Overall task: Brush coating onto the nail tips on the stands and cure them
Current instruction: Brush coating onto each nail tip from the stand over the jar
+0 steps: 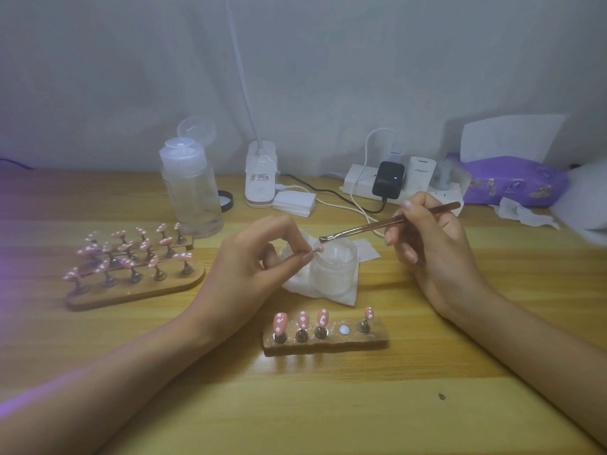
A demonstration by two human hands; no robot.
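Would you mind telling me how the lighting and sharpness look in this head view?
Head view: dim and soft overall; a purple glow tints the left edge; the left nail stand blurs, the near stand and brush read clearly.

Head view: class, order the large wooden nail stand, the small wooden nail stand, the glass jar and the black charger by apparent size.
1. large wooden nail stand
2. small wooden nail stand
3. glass jar
4. black charger
The charger lies farthest from the camera, so its true size is unsure.
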